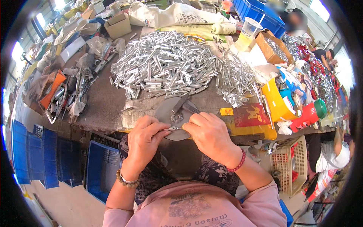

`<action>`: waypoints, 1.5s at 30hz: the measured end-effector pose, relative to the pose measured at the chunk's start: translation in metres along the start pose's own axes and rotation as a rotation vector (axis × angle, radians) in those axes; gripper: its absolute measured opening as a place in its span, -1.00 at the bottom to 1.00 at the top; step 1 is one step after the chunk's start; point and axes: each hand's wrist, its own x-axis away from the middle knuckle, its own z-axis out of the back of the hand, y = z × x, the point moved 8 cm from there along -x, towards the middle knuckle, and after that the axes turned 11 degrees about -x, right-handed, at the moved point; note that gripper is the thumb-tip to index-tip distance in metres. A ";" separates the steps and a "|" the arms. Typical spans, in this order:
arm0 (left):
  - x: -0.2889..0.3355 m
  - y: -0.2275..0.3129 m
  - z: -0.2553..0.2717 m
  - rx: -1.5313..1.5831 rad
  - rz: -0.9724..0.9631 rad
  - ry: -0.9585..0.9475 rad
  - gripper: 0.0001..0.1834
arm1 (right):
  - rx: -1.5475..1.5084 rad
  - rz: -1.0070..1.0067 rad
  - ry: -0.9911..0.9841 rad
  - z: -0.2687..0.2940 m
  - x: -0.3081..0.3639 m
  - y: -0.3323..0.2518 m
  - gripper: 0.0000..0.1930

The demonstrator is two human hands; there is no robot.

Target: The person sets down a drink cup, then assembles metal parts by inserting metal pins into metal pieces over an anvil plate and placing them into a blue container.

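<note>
At the table's near edge, both hands are closed with the fingertips meeting over a small silvery metal piece (173,128). My left hand (143,136) pinches its left end between thumb and forefinger. My right hand (210,132) grips the other end, and its fingers hide part of the piece. Just beneath them is a round grey disc (163,109) with a few small metal parts (176,118) near its middle. Beyond it spreads a heap of short silver metal tubes (166,64). Thin metal rods (240,75) lie in a looser pile to its right.
A red card (250,114) and a yellow box (278,100) lie to the right, near a red bottle (304,118) with a green cap. Tools (60,94) crowd the left. Blue crates (100,166) stand below left, a beige basket (289,162) below right. Another person (334,157) is at far right.
</note>
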 end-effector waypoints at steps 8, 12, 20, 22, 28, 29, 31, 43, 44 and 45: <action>0.001 -0.004 -0.009 0.074 0.065 -0.061 -0.77 | 0.021 0.088 -0.059 -0.009 -0.001 -0.001 -0.89; -0.001 -0.005 -0.010 0.080 0.107 -0.090 -0.79 | 0.050 0.087 -0.036 -0.012 0.001 0.002 -0.92; 0.001 -0.001 -0.007 0.071 0.107 -0.089 -0.79 | 0.087 -0.146 0.312 0.066 0.021 0.053 -0.79; 0.000 0.000 -0.007 0.074 0.104 -0.085 -0.79 | 0.122 -0.327 0.337 0.087 0.035 0.088 -0.84; 0.000 0.001 -0.008 0.055 0.078 -0.062 -0.81 | 0.249 -0.353 0.228 0.082 0.042 0.116 -0.87; 0.000 0.002 -0.006 0.037 0.066 -0.048 -0.82 | 0.260 -0.344 0.210 0.079 0.041 0.117 -0.87; 0.000 0.004 -0.005 0.039 0.070 -0.045 -0.82 | 0.269 -0.335 0.192 0.076 0.038 0.117 -0.87; 0.003 0.002 -0.006 0.021 0.030 -0.043 -0.78 | 0.162 -0.304 0.126 0.081 0.036 0.117 -0.77; 0.002 0.002 -0.006 0.017 0.020 -0.040 -0.79 | 0.163 -0.302 0.126 0.081 0.035 0.117 -0.77; 0.002 0.003 -0.006 0.018 0.020 -0.039 -0.79 | 0.176 -0.313 0.109 0.080 0.035 0.119 -0.77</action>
